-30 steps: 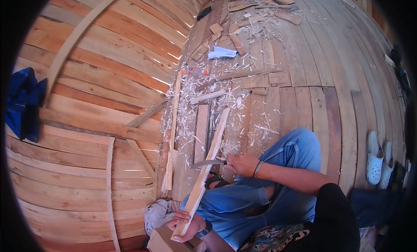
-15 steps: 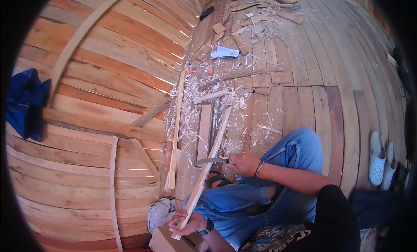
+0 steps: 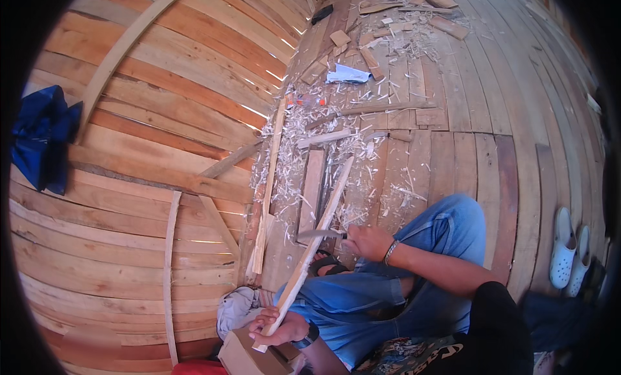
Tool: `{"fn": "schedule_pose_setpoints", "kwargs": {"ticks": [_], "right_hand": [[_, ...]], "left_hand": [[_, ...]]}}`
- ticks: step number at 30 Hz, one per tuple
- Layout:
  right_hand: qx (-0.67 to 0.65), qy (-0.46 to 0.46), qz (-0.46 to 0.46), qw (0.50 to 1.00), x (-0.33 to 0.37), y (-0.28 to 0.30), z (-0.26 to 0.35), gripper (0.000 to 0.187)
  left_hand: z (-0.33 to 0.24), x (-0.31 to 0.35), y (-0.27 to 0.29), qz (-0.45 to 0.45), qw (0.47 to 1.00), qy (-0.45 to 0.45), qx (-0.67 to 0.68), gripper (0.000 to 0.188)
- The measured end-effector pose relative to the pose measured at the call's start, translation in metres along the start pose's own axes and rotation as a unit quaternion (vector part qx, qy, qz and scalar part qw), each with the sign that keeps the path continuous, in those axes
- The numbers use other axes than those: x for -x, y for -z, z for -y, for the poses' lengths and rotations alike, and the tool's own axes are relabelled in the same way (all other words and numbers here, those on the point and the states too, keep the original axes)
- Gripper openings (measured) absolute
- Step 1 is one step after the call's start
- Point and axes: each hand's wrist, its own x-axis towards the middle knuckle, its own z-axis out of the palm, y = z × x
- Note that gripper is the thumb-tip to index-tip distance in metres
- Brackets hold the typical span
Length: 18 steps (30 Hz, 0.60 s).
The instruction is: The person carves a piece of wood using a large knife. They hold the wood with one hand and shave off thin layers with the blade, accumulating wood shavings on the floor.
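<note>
My left hand [image 3: 279, 327] is wrapped round the lower end of a long pale wooden stick [image 3: 304, 262], which slants up and away from me past my bent leg. In my right hand [image 3: 367, 242] is the dark handle of a knife [image 3: 318, 233]; its curved blade lies across the stick around mid-length, pointing left. Whether the edge bites into the wood is too small to tell. A reddish board [image 3: 312, 188] lies on the floor just left of the stick's far half.
Wood shavings [image 3: 297, 126] litter the plank floor. A long batten [image 3: 270, 187] lies by the plank wall [image 3: 116, 245]. Ahead are another knife [image 3: 399, 135], a white sheet [image 3: 348, 74] and offcuts [image 3: 449, 27]. A cardboard box [image 3: 249, 357] sits near my left hand; pale clogs [image 3: 563, 249] stand at right.
The view has turned slightly, so the surroundings sit a little differently. Both hands keep their hold, and the blade still crosses the stick at nearly the same place.
</note>
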Motion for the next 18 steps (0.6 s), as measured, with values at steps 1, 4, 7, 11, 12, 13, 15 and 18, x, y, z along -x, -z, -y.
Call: {"fn": "schedule_pose_setpoints", "kwargs": {"ticks": [1,4,7,11,12,13,15,18], "right_hand": [[0.013,-0.034,-0.006,0.999,0.001,-0.005,-0.005,0.044],[-0.022,-0.002,0.024,0.999,0.004,0.008,0.009,0.045],[-0.039,0.116,-0.014,0.992,0.017,0.016,0.025,0.040],[-0.007,0.003,0.006,1.000,0.003,-0.005,-0.006,0.040],[-0.018,0.056,-0.012,0.998,0.008,-0.005,0.009,0.040],[-0.033,0.110,-0.026,0.993,0.013,0.001,0.023,0.040],[-0.036,0.062,-0.020,0.997,0.009,0.007,0.009,0.043],[-0.041,-0.059,0.008,0.997,-0.002,-0.015,-0.029,0.044]], "left_hand": [[0.002,0.000,0.001,0.004,1.000,0.003,0.001,0.035],[-0.003,-0.004,0.005,-0.016,1.000,0.001,-0.012,0.035],[-0.005,-0.001,-0.001,-0.020,1.000,-0.007,-0.010,0.036],[-0.002,-0.007,0.009,-0.011,1.000,0.009,0.000,0.039],[-0.002,-0.009,0.008,-0.028,1.000,0.005,0.005,0.040],[-0.004,-0.011,0.010,-0.024,1.000,-0.003,0.003,0.041],[-0.005,-0.010,0.010,-0.015,1.000,-0.012,0.000,0.041],[-0.002,0.000,0.000,-0.055,0.998,0.024,0.000,0.039]]}}
